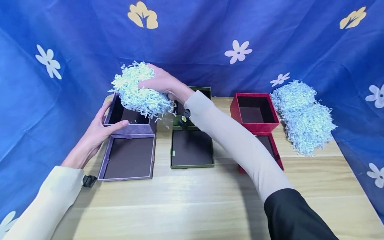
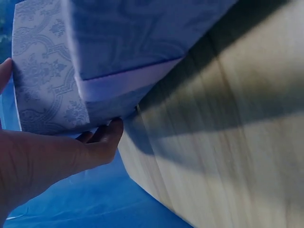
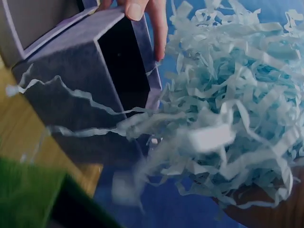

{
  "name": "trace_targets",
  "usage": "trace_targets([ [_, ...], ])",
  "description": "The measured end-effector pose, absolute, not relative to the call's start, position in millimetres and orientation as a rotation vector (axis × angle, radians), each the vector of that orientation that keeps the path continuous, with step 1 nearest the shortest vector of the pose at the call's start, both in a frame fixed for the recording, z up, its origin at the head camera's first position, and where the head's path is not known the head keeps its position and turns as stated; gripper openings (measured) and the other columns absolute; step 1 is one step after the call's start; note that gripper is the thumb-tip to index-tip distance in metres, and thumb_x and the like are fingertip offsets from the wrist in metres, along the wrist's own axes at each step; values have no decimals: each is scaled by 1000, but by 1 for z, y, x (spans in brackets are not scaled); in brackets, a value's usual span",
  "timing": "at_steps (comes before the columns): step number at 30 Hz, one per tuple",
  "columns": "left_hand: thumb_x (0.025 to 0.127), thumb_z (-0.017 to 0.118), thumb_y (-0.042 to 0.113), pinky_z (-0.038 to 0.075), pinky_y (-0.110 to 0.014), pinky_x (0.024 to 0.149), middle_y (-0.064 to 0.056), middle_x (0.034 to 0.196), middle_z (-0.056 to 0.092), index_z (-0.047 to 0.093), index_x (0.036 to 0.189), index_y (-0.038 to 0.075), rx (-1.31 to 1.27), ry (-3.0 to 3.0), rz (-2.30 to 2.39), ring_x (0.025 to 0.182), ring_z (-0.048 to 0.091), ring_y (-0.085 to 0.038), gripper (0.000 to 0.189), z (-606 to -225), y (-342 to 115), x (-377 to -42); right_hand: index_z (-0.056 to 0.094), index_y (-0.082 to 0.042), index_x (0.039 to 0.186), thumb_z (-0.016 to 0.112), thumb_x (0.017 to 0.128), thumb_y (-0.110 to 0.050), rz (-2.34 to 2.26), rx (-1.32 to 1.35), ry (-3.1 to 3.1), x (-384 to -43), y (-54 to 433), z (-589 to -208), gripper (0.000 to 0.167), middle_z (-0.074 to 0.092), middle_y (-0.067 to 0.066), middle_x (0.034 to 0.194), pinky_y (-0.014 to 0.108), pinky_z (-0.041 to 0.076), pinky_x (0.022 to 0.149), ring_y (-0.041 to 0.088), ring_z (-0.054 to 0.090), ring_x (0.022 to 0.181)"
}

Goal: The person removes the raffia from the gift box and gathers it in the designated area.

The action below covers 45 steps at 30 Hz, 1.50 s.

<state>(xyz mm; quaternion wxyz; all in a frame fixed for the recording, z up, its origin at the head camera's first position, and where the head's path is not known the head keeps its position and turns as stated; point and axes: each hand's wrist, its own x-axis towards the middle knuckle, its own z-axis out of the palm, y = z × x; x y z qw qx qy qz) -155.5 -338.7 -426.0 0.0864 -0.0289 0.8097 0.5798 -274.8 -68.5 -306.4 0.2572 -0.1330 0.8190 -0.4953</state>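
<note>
My left hand point(image 1: 93, 138) holds the purple box point(image 1: 132, 129) at its left end, the thumb over the front rim and the fingers along the side. In the left wrist view, fingertips press the patterned wall of that box point(image 2: 45, 71). Above the box's right part, my right hand point(image 1: 162, 80) grips a big clump of pale blue shredded paper point(image 1: 135, 88). Loose strips hang from the clump point(image 3: 232, 104) in the right wrist view. Inside the purple box, the visible part is dark. Its lid point(image 1: 130, 156) lies folded open in front.
A green box point(image 1: 196, 88), partly hidden by my right arm, has its lid point(image 1: 192, 146) open in front. Farther right stands an open red box point(image 1: 259, 127), its lid point(image 1: 277, 156) partly covered by my sleeve. More shredded paper point(image 1: 309, 123) is heaped at the table's right.
</note>
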Motion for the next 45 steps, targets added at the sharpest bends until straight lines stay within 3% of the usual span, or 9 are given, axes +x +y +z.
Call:
trace_targets([
  [19, 105, 76, 27, -10, -60, 127, 10, 180, -18, -5, 176, 35, -7, 2468, 1677, 162, -20, -14, 108, -440, -356, -167, 20, -23, 177, 71, 104, -12, -1685, -353, 2101, -264, 52, -301, 89, 36, 0, 173, 30, 41, 115, 16, 43, 148],
  [28, 107, 73, 26, -12, -60, 126, 9, 180, -19, -8, 176, 33, 57, 2490, 1625, 162, -21, -13, 107, -445, -358, -164, 30, -23, 171, 61, 105, -2, -1810, -287, 1952, -249, 104, -311, 76, 55, 8, 150, 33, 58, 85, 25, 62, 108],
  [32, 107, 73, 24, -11, -57, 127, 10, 180, -17, -8, 176, 33, 74, 2489, 1630, 162, -19, -11, 107, -446, -357, -166, 19, -25, 176, 61, 107, -5, -1727, -212, 2051, -240, 138, -314, 84, 42, 7, 166, 37, 51, 103, 25, 53, 131],
  [35, 107, 72, 25, -11, -57, 127, 10, 180, -17, -8, 176, 34, 86, 2496, 1619, 162, -19, -11, 106, -445, -357, -169, 7, -26, 178, 61, 108, -8, -1670, -150, 2121, -234, 167, -314, 90, 22, 3, 179, 41, 36, 119, 24, 30, 154],
  [38, 107, 72, 26, -10, -58, 127, 10, 180, -18, -8, 176, 34, 84, 2506, 1611, 162, -19, -11, 106, -444, -358, -170, 2, -29, 178, 58, 109, -9, -1648, -111, 2140, -228, 198, -312, 90, 13, 3, 182, 33, 39, 113, 19, 25, 156],
  [41, 107, 72, 26, -9, -57, 128, 13, 179, -18, -8, 175, 36, 82, 2512, 1607, 161, -19, -9, 106, -443, -360, -171, -4, -39, 176, 60, 111, -21, -1560, 11, 2188, -217, 231, -305, 92, 9, 8, 182, 20, 48, 70, 10, 61, 104],
  [42, 107, 72, 25, -10, -56, 128, 14, 179, -18, -7, 175, 36, 85, 2510, 1610, 161, -19, -8, 106, -443, -361, -171, -6, -42, 175, 60, 111, -24, -1529, 55, 2203, -213, 243, -302, 94, 9, 10, 182, 19, 42, 56, 6, 57, 81],
  [44, 107, 72, 24, -11, -55, 127, 17, 178, -20, -8, 175, 37, 94, 2507, 1610, 160, -20, -6, 106, -442, -362, -172, -11, -47, 172, 60, 112, -34, -1467, 126, 2240, -204, 267, -298, 94, 3, 10, 182, 21, 26, 42, 1, 45, 65],
  [45, 107, 72, 24, -11, -54, 127, 17, 178, -20, -7, 175, 37, 99, 2508, 1605, 160, -20, -5, 106, -442, -362, -172, -10, -47, 173, 60, 112, -36, -1466, 149, 2255, -200, 279, -298, 93, 17, 10, 180, 21, 27, 40, 2, 35, 54],
])
